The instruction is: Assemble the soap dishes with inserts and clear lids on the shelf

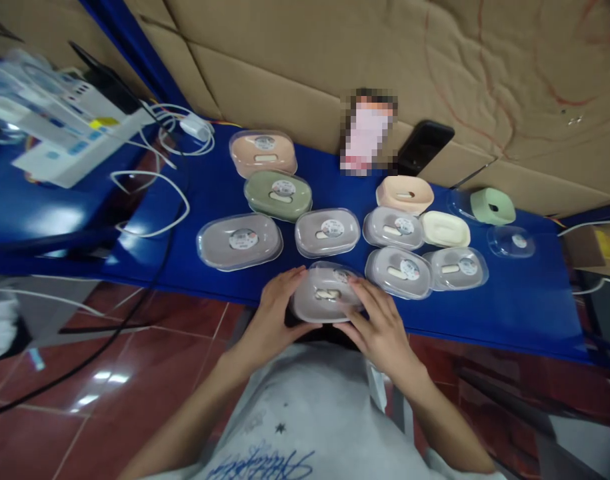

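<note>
One grey oval plastic soap box with clear lid (326, 301), at the near edge of the blue desk (509, 313), clasped between left hand (272, 313) and right hand (379, 327), fingers curled on its sides and lid; similar lidded grey box (399, 272) just beyond.

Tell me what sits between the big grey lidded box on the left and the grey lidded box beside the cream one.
In the head view, one thing: another grey lidded soap box sits between the big grey box and the grey box beside the cream box.
</note>
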Action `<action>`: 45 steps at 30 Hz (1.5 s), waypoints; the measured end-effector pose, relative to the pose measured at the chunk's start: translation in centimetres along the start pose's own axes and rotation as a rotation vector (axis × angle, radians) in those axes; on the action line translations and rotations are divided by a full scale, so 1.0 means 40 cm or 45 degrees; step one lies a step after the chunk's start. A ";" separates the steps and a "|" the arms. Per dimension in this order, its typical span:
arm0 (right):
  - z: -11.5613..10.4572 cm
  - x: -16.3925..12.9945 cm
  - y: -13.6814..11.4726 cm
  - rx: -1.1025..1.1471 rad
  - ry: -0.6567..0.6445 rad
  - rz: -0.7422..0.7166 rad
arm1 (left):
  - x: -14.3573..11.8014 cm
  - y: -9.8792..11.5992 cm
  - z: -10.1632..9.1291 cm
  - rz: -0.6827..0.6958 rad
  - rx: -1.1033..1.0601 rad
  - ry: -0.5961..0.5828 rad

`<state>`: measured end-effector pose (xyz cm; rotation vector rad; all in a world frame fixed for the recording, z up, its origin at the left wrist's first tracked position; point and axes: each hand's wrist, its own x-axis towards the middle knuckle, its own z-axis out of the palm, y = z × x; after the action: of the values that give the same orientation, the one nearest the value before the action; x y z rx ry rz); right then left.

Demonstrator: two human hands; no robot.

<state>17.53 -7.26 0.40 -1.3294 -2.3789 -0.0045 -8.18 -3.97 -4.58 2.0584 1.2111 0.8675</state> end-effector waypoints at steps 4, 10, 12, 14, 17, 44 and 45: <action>0.024 -0.012 0.020 0.075 0.033 0.045 | 0.005 -0.020 0.014 0.087 0.276 -0.018; 0.047 -0.041 0.027 0.130 0.060 0.059 | 0.005 -0.007 -0.006 0.196 0.376 -0.081; 0.051 -0.043 0.024 0.155 0.123 0.083 | 0.004 -0.005 -0.012 0.205 0.362 -0.087; 0.055 -0.042 0.018 0.170 0.192 0.092 | 0.004 -0.007 -0.011 0.169 0.311 -0.072; 0.066 -0.041 0.009 0.248 0.245 0.022 | 0.006 -0.015 -0.001 0.078 0.224 -0.008; 0.014 0.021 0.049 0.167 -0.201 -0.178 | 0.007 -0.029 -0.014 0.080 0.143 -0.034; -0.012 0.034 0.062 0.173 -0.185 -0.170 | 0.005 -0.027 -0.013 0.106 0.176 -0.030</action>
<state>19.09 -4.88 0.83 -1.1417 -2.5349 0.2178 -9.07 -3.27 -5.05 2.2364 1.2104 0.8156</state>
